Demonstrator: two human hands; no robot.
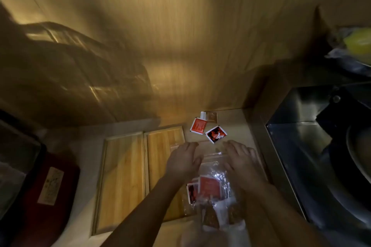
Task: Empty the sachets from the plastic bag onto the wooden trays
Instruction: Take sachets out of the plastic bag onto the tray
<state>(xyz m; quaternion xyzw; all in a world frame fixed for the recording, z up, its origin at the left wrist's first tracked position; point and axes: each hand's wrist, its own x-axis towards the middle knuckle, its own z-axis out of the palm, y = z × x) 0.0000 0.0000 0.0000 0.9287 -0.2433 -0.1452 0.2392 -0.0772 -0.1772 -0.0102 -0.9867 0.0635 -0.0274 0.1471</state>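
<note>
- a dark red flat thing [46, 196] with a pale label lies at the far left of the counter [86, 152], partly in shadow.
- two wooden trays lie side by side, long edges touching: the left tray [122, 180] is bare, the right tray [160, 146] is partly covered by the left forearm.
- the left hand [183, 161] hovers palm down over the right tray's near right edge, fingers loosely spread; its thumb side touches the top edge of the plastic bag [212, 168]. whether this grip is pinching the bag's rim, i cannot tell.
- the clear plastic bag lies between the two hands, mouth pointing away from the person. red sachets [208, 186] show through it, with brownish packets lower down.
- three sachets lie loose on the counter beyond the hands, right of the trays: a red sachet [198, 125], a black-and-red sachet [215, 134] just beside it, and a pale brown sachet [211, 116] nearest the wall.
- the right hand [242, 158] rests on the bag's right top edge, fingers extended forward; a firm grip cannot be told.
- a steel sink [301, 126] sits at the far right, with dark cookware in it.
</note>
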